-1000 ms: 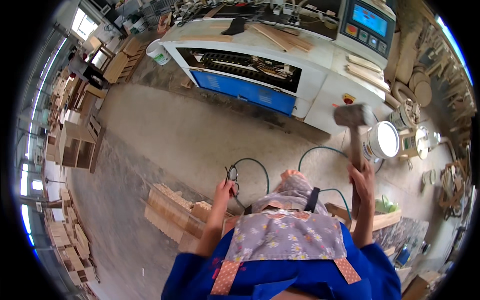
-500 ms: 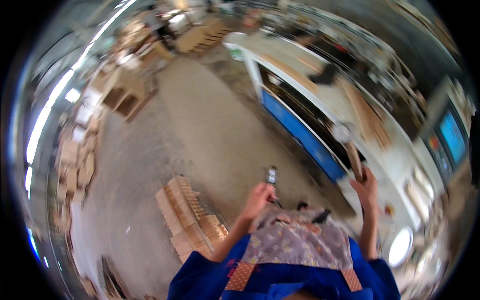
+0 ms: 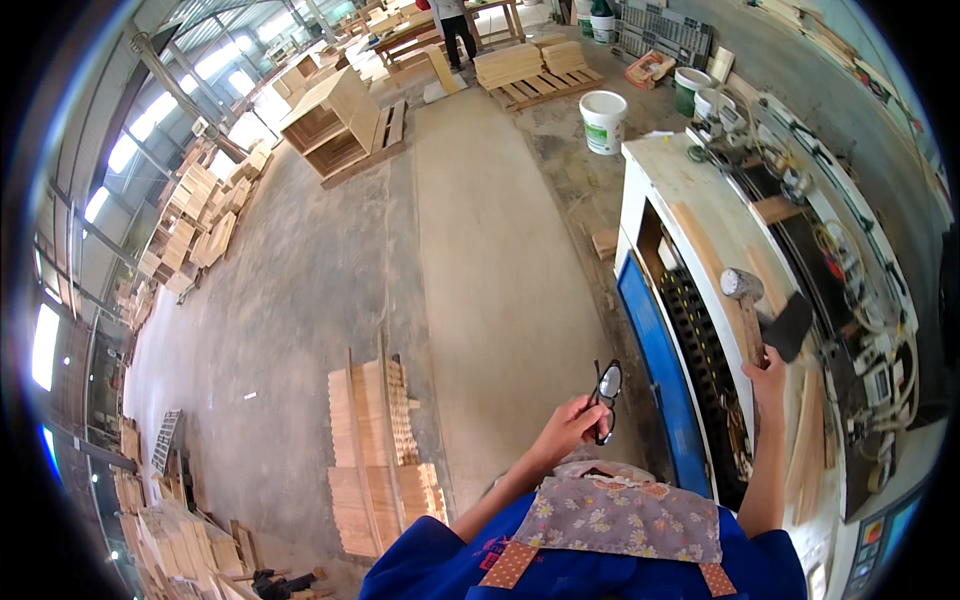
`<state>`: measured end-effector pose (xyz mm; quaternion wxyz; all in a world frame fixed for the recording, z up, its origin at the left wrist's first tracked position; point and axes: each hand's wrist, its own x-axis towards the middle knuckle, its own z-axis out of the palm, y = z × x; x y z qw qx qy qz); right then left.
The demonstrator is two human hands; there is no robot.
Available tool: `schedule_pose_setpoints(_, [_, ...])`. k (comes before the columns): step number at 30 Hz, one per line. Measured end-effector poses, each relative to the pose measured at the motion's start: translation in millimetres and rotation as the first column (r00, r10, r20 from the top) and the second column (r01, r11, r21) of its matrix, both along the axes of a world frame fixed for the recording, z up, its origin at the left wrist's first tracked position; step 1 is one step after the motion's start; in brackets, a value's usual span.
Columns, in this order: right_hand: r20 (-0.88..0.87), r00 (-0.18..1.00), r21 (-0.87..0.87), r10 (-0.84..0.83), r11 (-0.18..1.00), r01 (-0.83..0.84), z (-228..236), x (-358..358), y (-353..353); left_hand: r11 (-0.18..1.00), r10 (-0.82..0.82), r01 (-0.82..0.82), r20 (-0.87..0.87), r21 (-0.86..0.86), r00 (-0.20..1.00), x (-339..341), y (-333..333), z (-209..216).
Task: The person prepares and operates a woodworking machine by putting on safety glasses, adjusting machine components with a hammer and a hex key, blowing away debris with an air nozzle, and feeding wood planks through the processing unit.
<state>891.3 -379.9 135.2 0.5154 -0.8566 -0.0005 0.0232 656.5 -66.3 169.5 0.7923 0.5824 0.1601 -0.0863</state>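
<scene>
My left hand (image 3: 577, 425) is closed round a pair of dark-framed glasses (image 3: 609, 383), held in front of my flowered apron, over the floor. In my right hand (image 3: 766, 375) is a mallet (image 3: 742, 286) with a wooden handle and a pale, worn head pointing up and away from me. It is over the white machine's top (image 3: 690, 180). Just past the mallet, a dark, flat-bladed object (image 3: 788, 327) lies on that top; I cannot make out its kind. Long wood strips (image 3: 808, 440) lie beside my right forearm.
The machine has a blue front panel (image 3: 660, 370) and a screen (image 3: 890, 540) at lower right. Stacked wood boards (image 3: 365, 440) stand left of me. Farther off are a wooden cabinet (image 3: 335, 125), a white bucket (image 3: 604, 122), pallets and a person (image 3: 456, 35) by a workbench.
My view has turned to the right and sharpened. The glasses in my left hand now show clearly beside the machine. My right hand still grips the mallet, now farther over the machine's top.
</scene>
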Motion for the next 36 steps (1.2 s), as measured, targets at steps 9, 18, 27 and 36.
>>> schedule_pose_setpoints(9, [0.046,0.99,-0.395,-0.131,0.908,0.138,-67,127,-3,0.973,-0.228,0.225,0.072,0.05,0.971,209,103,23])
schedule_pose_setpoints(18, [0.267,0.954,-0.206,-0.137,0.959,0.195,57,159,99,0.957,-0.281,0.281,0.012,-0.068,0.96,379,77,46])
schedule_pose_setpoints(27, [0.287,0.958,-0.217,0.012,0.975,0.053,109,229,168,0.811,-0.482,0.451,0.011,-0.373,0.876,515,20,57])
schedule_pose_setpoints(36, [0.09,0.988,-0.399,-0.124,0.904,0.15,111,282,166,0.626,-0.734,0.612,-0.102,-0.483,0.671,599,13,51])
